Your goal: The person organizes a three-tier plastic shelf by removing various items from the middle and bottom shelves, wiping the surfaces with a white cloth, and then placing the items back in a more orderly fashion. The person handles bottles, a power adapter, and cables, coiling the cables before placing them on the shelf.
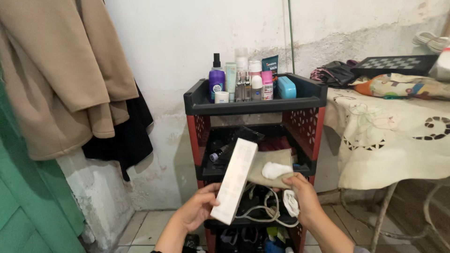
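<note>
**A white box and a cloth held in front of the shelf rack**

In my left hand (199,208) I hold a long white box (235,180). My fingers are closed around its lower end, and the box stands tilted, with its top leaning to the right and away from me. In my right hand (302,197) I hold a beige cloth (272,165), pinched between the thumb and the other fingers, with a small white wad (275,169) lying on top of it. The cloth touches the right edge of the box. A second white piece (290,202) sits at my right palm; I cannot tell what it is.

Both things are in the air, just in front of the middle level of a black and red shelf rack (318,122). Behind my hands, on the lower shelf, lies a white cable (262,213). On the top tray of the rack, further away, stands a group of bottles and tubes (243,79), with a purple spray bottle (216,79) at the left and a light blue case (286,87) at the right.

To the right of the rack is a counter covered with a cream lace cloth (389,140), and at its far side lies a chessboard (396,63). At the left, a beige coat (61,75) hangs on the wall over a dark garment (126,140).
</note>
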